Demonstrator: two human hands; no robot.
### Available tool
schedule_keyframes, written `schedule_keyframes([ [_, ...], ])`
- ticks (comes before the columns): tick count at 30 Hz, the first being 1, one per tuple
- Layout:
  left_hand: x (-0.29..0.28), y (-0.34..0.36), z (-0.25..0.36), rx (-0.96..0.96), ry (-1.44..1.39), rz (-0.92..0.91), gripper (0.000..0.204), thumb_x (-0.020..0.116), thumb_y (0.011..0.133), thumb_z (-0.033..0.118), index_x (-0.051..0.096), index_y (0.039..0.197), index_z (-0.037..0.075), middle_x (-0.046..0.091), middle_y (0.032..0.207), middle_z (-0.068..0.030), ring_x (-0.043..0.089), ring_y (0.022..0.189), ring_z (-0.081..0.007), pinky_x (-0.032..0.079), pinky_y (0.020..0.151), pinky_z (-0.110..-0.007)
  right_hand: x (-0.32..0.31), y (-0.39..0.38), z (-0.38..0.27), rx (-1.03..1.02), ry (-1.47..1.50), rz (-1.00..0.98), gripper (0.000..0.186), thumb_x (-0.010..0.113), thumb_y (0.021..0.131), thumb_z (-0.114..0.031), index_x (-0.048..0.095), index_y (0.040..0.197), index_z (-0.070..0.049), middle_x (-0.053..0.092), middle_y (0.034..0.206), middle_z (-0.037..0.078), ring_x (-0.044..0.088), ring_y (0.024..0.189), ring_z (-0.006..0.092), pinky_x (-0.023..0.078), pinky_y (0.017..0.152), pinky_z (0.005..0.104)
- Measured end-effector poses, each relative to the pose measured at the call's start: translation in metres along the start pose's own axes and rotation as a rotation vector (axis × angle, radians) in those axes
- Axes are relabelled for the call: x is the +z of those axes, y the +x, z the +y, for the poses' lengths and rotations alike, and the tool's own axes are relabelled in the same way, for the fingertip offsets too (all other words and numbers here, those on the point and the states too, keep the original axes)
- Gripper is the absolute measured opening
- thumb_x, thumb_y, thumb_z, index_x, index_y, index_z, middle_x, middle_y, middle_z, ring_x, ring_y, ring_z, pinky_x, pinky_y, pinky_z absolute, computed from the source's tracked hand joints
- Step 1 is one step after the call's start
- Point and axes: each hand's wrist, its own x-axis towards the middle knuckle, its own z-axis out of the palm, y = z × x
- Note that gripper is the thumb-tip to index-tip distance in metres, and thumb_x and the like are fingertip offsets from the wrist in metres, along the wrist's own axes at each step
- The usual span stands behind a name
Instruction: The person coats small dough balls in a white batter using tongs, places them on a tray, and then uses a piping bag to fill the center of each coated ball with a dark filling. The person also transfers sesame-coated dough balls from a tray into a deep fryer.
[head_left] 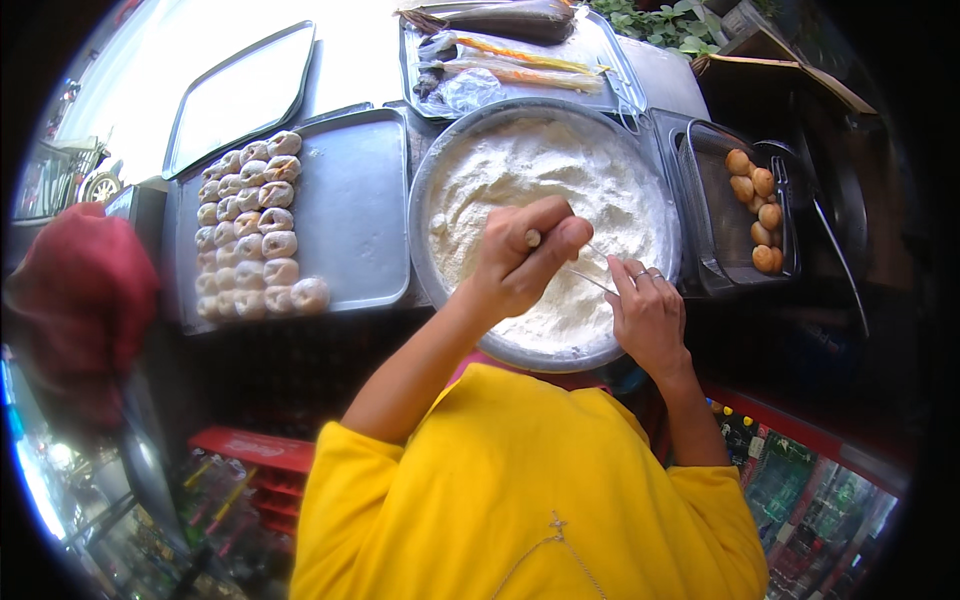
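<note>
Over a wide metal basin (467, 170) of white flour (540, 160), my left hand (530, 255) is closed in a fist round a short pale handle (532, 238), thumb uppermost. My right hand (643, 310) pinches a thin metal rod (592, 280) that slants across the flour below my left fist; whether it joins the handle is hidden. Left of the basin, a tray (355, 210) holds rows of white-dusted dough rounds (250, 225). On the right, several browned balls (760, 215) sit in a mesh basket (715, 200) beside metal tongs (783, 200).
Behind the basin, a tray (615, 60) holds long plastic-wrapped bundles (515, 75). An upright tray (235, 95) stands at back left. A red cloth item (85, 310) is at far left, red crates (255, 450) and bottles (800, 480) below. A dark pan (840, 240) is far right.
</note>
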Motion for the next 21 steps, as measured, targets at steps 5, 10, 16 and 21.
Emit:
schedule_keyframes([
  [5,0.019,0.003,0.001,0.111,0.143,-0.165,0.022,0.058,0.081,0.011,0.048,0.063,0.004,0.040,0.051,-0.0119,0.042,0.042,-0.0250,0.032,0.042,-0.032,-0.001,0.004,0.000,0.047,-0.035,-0.093,0.040,0.063,0.071,-0.010,0.055,0.109,-0.001,0.059,0.094,0.013,0.059,0.082,0.0267,0.047,0.071,0.0337],
  [10,-0.027,-0.005,0.055,0.264,-0.048,0.046,0.041,0.045,0.091,0.035,0.044,0.066,0.003,0.040,0.048,-0.0037,0.036,0.040,-0.0145,0.030,0.041,-0.030,-0.009,-0.010,-0.004,0.202,0.126,-0.065,0.040,0.063,0.072,-0.011,0.055,0.110,-0.001,0.058,0.096,0.015,0.059,0.084,0.0300,0.047,0.072,0.0362],
  [16,-0.128,-0.028,0.085,0.404,-0.075,0.380,0.032,0.047,0.091,0.026,0.042,0.069,0.003,0.031,0.048,-0.0004,0.022,0.041,-0.0083,0.020,0.042,-0.026,-0.012,-0.008,-0.018,0.274,0.148,-0.056,0.036,0.062,0.075,-0.010,0.056,0.110,-0.003,0.059,0.097,0.015,0.060,0.083,0.0315,0.047,0.072,0.0369],
  [21,-0.173,-0.088,0.103,0.355,0.181,0.710,0.036,0.042,0.093,0.028,0.040,0.065,0.005,0.023,0.048,0.0026,0.016,0.042,-0.0067,0.017,0.044,-0.026,-0.041,0.049,-0.037,-0.071,0.202,0.069,0.038,0.062,0.073,-0.002,0.057,0.110,-0.004,0.060,0.099,0.015,0.059,0.087,0.0318,0.046,0.075,0.0377],
])
